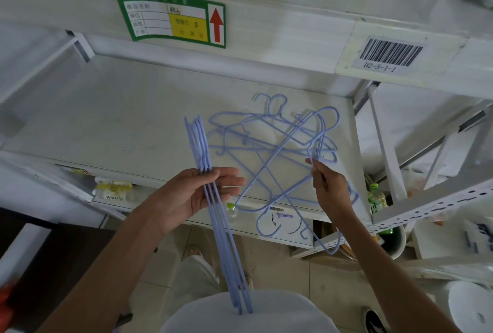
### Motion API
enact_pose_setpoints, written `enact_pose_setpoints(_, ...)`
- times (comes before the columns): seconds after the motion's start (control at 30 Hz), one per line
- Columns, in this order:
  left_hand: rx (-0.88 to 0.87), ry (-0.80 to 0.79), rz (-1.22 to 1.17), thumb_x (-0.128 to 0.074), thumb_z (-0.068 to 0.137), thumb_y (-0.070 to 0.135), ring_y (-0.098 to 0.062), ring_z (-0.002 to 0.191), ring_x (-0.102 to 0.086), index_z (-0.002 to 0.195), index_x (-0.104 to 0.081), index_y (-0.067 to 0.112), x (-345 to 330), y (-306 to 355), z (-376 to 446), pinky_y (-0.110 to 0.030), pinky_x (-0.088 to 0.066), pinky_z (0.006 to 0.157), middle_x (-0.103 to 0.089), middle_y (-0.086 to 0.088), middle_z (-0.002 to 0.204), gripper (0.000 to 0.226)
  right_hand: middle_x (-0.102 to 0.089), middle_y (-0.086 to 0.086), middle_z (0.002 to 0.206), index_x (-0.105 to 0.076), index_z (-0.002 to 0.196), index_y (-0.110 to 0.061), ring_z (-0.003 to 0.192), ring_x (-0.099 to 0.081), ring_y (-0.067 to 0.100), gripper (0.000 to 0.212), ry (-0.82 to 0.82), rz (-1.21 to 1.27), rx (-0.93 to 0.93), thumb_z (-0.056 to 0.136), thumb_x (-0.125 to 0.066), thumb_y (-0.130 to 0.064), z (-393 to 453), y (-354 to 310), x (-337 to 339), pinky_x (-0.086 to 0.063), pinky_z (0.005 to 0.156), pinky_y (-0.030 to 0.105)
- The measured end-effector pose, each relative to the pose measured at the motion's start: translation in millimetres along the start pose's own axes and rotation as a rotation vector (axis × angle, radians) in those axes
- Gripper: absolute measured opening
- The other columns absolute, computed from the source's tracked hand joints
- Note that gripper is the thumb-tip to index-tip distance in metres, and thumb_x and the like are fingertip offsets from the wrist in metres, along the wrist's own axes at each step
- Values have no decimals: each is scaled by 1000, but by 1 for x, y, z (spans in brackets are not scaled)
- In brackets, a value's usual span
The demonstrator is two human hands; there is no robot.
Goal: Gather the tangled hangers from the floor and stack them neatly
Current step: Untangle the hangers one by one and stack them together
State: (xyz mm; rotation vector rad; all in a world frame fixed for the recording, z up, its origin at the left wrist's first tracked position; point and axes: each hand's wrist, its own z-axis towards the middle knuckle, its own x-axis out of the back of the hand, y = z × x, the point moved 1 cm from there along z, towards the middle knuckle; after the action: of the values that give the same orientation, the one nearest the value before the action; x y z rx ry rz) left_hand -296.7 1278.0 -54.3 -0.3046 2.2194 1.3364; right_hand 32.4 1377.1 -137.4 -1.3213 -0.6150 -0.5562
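My left hand (197, 194) grips a neat bundle of several light-blue wire hangers (221, 239), seen edge-on, running from the shelf down toward my body. My right hand (329, 191) pinches one blue hanger (280, 172) lifted at a tilt above the tangle. A tangled pile of blue hangers (266, 135) lies on the white shelf (120, 119), hooks pointing different ways, partly overlapped by the lifted hanger. Other hangers (317, 234) dangle below my right hand over the shelf's front edge.
The white metal shelving has an upper beam with a green label (170, 19) and a barcode tag (390, 54). Green bottles (376, 196) and a bucket (394, 239) stand at the lower right. Tiled floor (320, 279) lies below.
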Motion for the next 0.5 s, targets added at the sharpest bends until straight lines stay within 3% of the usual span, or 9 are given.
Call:
enact_pose_setpoints(0.13, 14, 1, -29, -51, 100, 25, -33, 123, -67, 126, -72, 5, -1, -1, 2, -34, -59, 98, -67, -23, 135, 39, -62, 10, 56, -62, 134, -13, 48, -58, 32, 34, 83, -389, 35, 109, -41, -23, 2, 11, -7, -35, 48, 29)
enact_pose_setpoints(0.3, 54, -16, -96, -60, 93, 34, -32, 120, -69, 126, -72, 3, -2, -2, 6, -33, -60, 96, -67, -23, 135, 46, -59, 14, 49, -65, 118, -1, 37, -56, 32, 19, 59, -594, 35, 101, -58, -5, 3, 19, -14, -30, 41, 23)
enact_pose_setpoints(0.5, 85, -17, -131, -55, 97, 33, -32, 120, -69, 125, -72, 2, 4, -6, 13, -34, -60, 95, -67, -23, 135, 45, -67, 20, 66, -56, 133, -6, 57, -67, 39, 30, -29, -736, 82, 105, -48, -14, 27, 21, -1, -48, 53, 37)
